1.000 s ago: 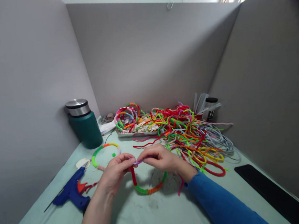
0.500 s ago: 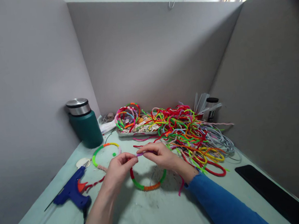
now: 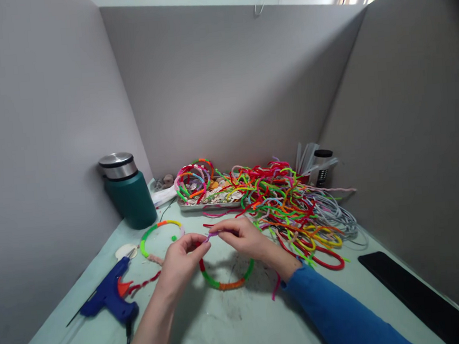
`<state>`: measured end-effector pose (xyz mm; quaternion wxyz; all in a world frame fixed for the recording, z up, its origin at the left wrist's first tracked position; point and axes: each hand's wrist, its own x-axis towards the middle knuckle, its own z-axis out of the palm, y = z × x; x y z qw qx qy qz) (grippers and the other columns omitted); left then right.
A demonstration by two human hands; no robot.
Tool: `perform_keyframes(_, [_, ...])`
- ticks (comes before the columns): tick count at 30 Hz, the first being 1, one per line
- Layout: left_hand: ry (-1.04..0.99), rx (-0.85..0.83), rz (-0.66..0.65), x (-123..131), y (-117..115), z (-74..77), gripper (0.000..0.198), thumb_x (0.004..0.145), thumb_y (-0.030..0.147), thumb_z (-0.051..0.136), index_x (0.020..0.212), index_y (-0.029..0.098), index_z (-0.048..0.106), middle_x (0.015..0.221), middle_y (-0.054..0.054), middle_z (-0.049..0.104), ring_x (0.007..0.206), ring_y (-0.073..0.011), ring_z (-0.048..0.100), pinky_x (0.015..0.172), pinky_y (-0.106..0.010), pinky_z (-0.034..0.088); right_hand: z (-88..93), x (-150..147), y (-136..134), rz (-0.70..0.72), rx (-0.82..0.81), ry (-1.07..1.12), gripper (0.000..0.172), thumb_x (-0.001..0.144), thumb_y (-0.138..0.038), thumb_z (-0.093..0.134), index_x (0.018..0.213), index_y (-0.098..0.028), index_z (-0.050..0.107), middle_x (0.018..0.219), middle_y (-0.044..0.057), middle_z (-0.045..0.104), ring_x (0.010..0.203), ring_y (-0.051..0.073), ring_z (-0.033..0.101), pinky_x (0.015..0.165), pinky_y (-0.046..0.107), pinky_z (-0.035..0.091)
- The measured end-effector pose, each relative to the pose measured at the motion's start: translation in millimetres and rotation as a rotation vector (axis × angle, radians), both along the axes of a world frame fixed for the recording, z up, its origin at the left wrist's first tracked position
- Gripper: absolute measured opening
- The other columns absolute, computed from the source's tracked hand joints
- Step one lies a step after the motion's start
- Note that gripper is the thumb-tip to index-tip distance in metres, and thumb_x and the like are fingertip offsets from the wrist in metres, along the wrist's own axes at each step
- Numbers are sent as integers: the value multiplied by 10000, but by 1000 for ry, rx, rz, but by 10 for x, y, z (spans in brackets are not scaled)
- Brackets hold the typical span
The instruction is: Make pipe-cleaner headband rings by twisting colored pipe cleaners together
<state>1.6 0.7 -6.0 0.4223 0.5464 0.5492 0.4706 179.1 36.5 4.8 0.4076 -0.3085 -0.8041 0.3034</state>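
Between my two hands is a short purple pipe cleaner (image 3: 213,235), pinched at both sides. My left hand (image 3: 183,256) grips its left end, with thumb and forefinger pressed together. The fingers of my right hand (image 3: 243,240) are closed on the other end. Below the hands shows the near arc of a ring wrapped in red, green and orange pipe cleaner (image 3: 231,286); its far part is hidden behind the hands. A second coloured ring (image 3: 148,232) lies flat on the table to the left, partly behind my left hand.
A blue glue gun (image 3: 109,295) lies at the left, near a green bottle (image 3: 131,201). A metal tray (image 3: 212,205) of buttons and finished rings stands at the back, beside a heap of pipe cleaners (image 3: 279,200). A black flat object (image 3: 405,285) lies at right.
My hands stay almost in place, still pinching the purple pipe cleaner, whose visible part looks slightly more bent. The whole view has shifted a little.
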Motion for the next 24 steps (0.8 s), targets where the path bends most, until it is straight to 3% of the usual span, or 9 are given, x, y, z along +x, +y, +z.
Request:
perform_keyframes(8, [220,204,154,21,-53,71,141,681,345,639,728,227,700,732,-26,679,821,-231,588,800,-336,418,-55,5,36,-41,28,-44,242,816,-140,502,952,-172,700,891,41,704,727,132,608,639,215,435])
perform_keyframes(14, [275,462,84,37,-67,123,99,724,295,622,691,241,698,825,-42,653,825,-206,582,787,-285,415,-23,-1,19,-20,53,-50,246,808,-121,498,932,-178,704,876,34,706,743,136,612,665,217,445])
perform_keyframes(20, [304,476,62,33,-68,111,97,748,276,609,720,228,688,781,-41,660,805,-201,583,768,-284,424,6,12,6,30,72,-94,253,801,-99,497,931,-174,701,816,26,703,686,122,604,615,199,428])
perform_keyframes(24, [282,391,79,9,-66,89,94,725,296,631,700,224,687,767,-31,672,784,-199,587,772,-293,413,-3,26,6,69,52,-109,251,811,-106,491,943,-172,694,815,27,699,684,124,605,609,200,431])
